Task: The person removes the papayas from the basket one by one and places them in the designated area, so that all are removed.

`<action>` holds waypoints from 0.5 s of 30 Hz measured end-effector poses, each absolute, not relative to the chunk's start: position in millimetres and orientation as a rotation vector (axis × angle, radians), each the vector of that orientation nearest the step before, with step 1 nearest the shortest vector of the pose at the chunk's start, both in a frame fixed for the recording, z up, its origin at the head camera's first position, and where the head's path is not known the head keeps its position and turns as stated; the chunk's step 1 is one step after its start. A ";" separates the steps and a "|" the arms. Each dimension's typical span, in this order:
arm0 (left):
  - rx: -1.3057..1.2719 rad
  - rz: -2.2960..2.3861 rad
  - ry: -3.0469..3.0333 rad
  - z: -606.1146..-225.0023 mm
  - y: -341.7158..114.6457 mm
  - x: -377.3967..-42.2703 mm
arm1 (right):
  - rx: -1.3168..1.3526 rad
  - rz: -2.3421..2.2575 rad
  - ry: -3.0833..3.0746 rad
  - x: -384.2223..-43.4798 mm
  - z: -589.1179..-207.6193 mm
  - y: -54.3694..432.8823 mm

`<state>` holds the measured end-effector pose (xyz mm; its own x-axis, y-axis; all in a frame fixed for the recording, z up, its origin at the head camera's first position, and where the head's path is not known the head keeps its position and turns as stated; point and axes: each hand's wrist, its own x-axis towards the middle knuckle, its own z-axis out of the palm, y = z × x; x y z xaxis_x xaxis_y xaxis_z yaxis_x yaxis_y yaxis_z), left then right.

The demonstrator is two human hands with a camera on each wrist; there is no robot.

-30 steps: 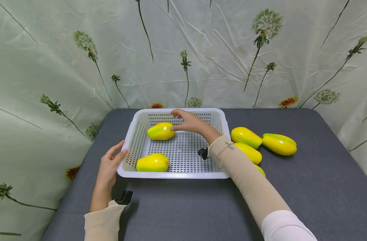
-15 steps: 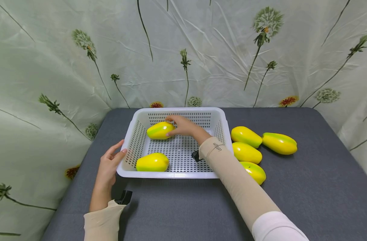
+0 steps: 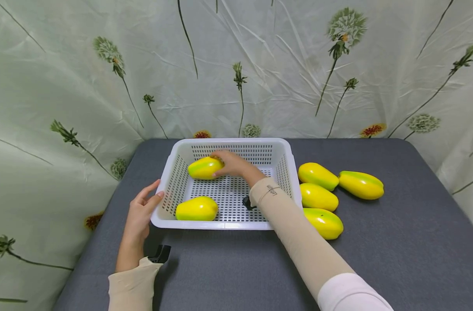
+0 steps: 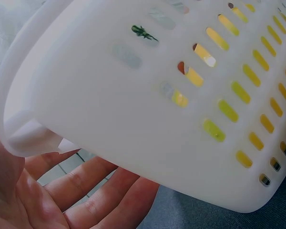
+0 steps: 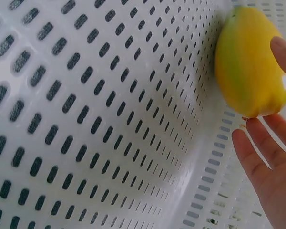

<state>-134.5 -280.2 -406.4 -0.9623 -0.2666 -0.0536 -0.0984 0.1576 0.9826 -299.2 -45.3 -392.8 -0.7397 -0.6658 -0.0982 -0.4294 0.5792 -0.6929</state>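
Note:
A yellow papaya [image 3: 200, 168] with green streaks lies by the far left part of a white slotted plastic basket [image 3: 230, 226]. My right hand [image 3: 233, 166] holds its right end; in the right wrist view the thumb [image 5: 285, 56] overlaps one side and fingertips touch the blunt end. A second papaya [image 3: 197, 208] rests in the near left corner. At the left side of the basket, my left hand [image 3: 140, 211] holds the rim, thumb at the edge. In the left wrist view, relaxed fingers [image 4: 93, 191] show below the rim, outside the wall.
Several more papayas lie on the grey table [image 3: 407, 255] right of the basket, one papaya [image 3: 361, 185] farther right than the others. The right forearm [image 3: 298, 233] crosses the basket's near right side. A flower-printed curtain [image 3: 279, 77] hangs behind the table.
My right hand has moved left and slightly down onto the far papaya, its fingers closing round the end. That papaya shifted slightly left. My left hand stays at the rim.

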 end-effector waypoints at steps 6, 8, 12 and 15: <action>0.366 -1.915 -2.288 -406.8 -279.9 -135.0 | -0.880 -0.920 2.482 -298.7 -393.5 -50.4; 0.364 -1.912 -2.288 -406.8 -279.9 -135.1 | -0.878 -0.910 2.491 -297.8 -392.8 -51.4; 0.359 -1.913 -2.283 -406.9 -280.1 -135.2 | -0.876 -0.910 2.498 -296.4 -392.4 -52.3; 0.356 -1.919 -2.277 -407.2 -280.5 -135.1 | -0.866 -0.923 2.491 -295.6 -392.0 -52.4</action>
<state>-135.1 -280.5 -407.2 -0.9618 -0.2704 -0.0432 -0.0884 0.1575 0.9836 -295.6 -52.4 -392.0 -0.7541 -0.6484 -0.1049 -0.4233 0.6019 -0.6772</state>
